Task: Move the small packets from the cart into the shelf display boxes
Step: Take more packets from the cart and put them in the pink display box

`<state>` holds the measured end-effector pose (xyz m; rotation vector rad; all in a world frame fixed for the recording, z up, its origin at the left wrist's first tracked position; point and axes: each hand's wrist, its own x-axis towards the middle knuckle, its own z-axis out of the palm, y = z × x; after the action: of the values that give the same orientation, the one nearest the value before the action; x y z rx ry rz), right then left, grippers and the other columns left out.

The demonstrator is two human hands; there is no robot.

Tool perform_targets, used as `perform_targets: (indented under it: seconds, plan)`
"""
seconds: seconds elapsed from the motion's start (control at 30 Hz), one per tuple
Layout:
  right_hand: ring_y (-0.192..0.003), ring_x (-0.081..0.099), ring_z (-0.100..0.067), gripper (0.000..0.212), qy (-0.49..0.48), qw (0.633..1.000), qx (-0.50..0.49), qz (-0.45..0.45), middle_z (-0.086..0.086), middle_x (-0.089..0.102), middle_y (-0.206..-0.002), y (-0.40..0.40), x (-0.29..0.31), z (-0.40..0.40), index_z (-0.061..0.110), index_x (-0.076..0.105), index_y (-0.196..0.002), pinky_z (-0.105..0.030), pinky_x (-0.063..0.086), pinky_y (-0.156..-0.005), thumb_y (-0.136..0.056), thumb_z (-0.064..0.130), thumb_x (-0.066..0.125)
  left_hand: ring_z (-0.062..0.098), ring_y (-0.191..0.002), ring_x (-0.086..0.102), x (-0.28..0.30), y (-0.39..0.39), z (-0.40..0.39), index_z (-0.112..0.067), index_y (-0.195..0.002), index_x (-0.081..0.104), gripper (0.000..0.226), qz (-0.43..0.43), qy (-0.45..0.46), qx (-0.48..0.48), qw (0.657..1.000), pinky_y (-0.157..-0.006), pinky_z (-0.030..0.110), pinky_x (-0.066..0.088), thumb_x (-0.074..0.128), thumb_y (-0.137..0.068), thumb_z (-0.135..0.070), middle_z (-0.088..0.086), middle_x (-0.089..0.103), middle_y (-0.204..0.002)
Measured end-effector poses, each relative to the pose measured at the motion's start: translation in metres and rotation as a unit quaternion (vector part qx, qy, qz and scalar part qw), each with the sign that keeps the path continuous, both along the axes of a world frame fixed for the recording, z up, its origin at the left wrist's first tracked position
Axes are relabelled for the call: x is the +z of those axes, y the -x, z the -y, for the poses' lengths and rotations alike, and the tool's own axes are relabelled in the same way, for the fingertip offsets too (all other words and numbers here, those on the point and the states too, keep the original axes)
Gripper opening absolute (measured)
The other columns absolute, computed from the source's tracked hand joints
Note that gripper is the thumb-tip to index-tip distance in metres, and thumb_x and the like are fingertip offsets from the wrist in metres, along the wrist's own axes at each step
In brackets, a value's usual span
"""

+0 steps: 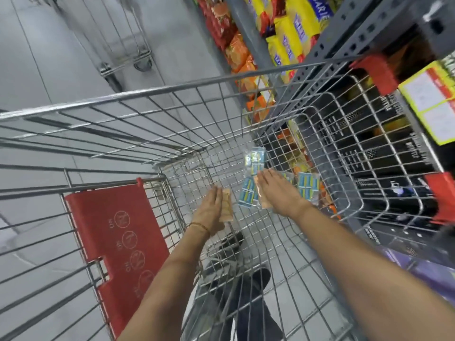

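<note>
Hands reach down into a wire cart (221,134) from above. The left hand (209,210) lies flat with fingers straight, touching a tan packet (226,205) just beside it; whether it grips cannot be told. The right hand (278,190) spreads open over blue-striped packets (248,193) on the cart floor, clasping none. More blue packets (307,185) lie near the cart's right wall, beside the shelves (344,38).

Open-topped cart (152,91), wire walls around
</note>
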<state>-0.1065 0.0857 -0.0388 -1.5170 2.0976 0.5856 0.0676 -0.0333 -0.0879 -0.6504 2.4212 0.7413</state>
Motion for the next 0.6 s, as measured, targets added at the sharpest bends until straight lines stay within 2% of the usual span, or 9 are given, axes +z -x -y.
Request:
perform_targets:
  seconds: [0.07,0.17,0.23,0.3,0.43,0.53,0.6]
  plan:
    - [-0.137,0.027,-0.034,0.104,0.018,0.999,-0.037,0.018,-0.021,0.029,-0.147,0.003,0.024,0.003,-0.001,0.014,-0.145,-0.041,0.033,-0.116,-0.069,0.025,0.081,0.027,-0.141,0.013,0.022,0.011,0.004,-0.010,-0.142,-0.006,0.110,-0.020,-0.027,0.040,0.999,-0.113,0.040,0.028,0.074,-0.068,-0.023,0.011,0.005,-0.154]
    - [-0.135,0.026,-0.035,0.111,0.054,0.993,-0.099,0.032,-0.020,0.026,-0.147,0.004,0.065,0.008,-0.002,0.011,-0.146,-0.043,0.034,-0.114,-0.068,0.035,0.081,0.029,-0.138,0.020,0.062,0.031,0.009,-0.006,-0.142,0.001,0.111,-0.084,-0.036,0.050,0.995,-0.114,0.037,0.025,0.077,-0.064,-0.023,0.014,0.012,-0.152]
    - [-0.134,0.029,-0.035,0.110,0.108,0.983,-0.148,0.011,-0.020,0.027,-0.147,0.007,0.103,0.000,-0.001,0.013,-0.145,-0.042,0.037,-0.112,-0.068,0.037,0.081,0.031,-0.137,0.022,0.100,0.051,0.007,-0.003,-0.142,0.005,0.110,-0.135,-0.045,0.036,0.989,-0.113,0.035,0.024,0.079,-0.063,-0.024,0.017,0.014,-0.151]
    - [-0.135,0.029,-0.034,0.107,0.162,0.970,-0.180,-0.011,-0.019,0.029,-0.147,0.010,0.141,-0.012,-0.002,0.015,-0.144,-0.041,0.040,-0.108,-0.068,0.036,0.080,0.031,-0.139,0.021,0.140,0.071,0.003,-0.001,-0.142,0.009,0.108,-0.172,-0.046,0.010,0.984,-0.112,0.035,0.024,0.079,-0.063,-0.026,0.018,0.015,-0.151]
    - [-0.140,0.024,-0.034,0.100,0.255,0.934,-0.245,-0.049,-0.016,0.027,-0.149,0.020,0.227,-0.067,-0.001,0.017,-0.144,-0.042,0.034,-0.114,-0.070,0.030,0.077,0.030,-0.140,0.019,0.235,0.116,-0.027,-0.002,-0.142,0.011,0.107,-0.247,-0.042,-0.075,0.965,-0.113,0.039,0.026,0.079,-0.063,-0.025,0.018,0.014,-0.152]
    - [-0.141,0.023,-0.032,0.099,0.300,0.903,-0.297,-0.083,-0.015,0.025,-0.151,0.021,0.286,-0.123,0.002,0.018,-0.145,-0.040,0.028,-0.116,-0.069,0.030,0.075,0.033,-0.139,0.022,0.300,0.144,-0.064,0.001,-0.140,0.017,0.106,-0.293,-0.043,-0.155,0.942,-0.112,0.035,0.024,0.082,-0.060,-0.027,0.022,0.021,-0.150]
    - [-0.142,0.022,-0.031,0.098,0.319,0.880,-0.338,-0.099,-0.014,0.023,-0.152,0.019,0.319,-0.164,0.004,0.017,-0.146,-0.040,0.030,-0.114,-0.069,0.027,0.074,0.032,-0.138,0.025,0.337,0.161,-0.092,0.002,-0.139,0.019,0.108,-0.299,-0.041,-0.219,0.928,-0.112,0.034,0.024,0.084,-0.059,-0.029,0.021,0.024,-0.148]
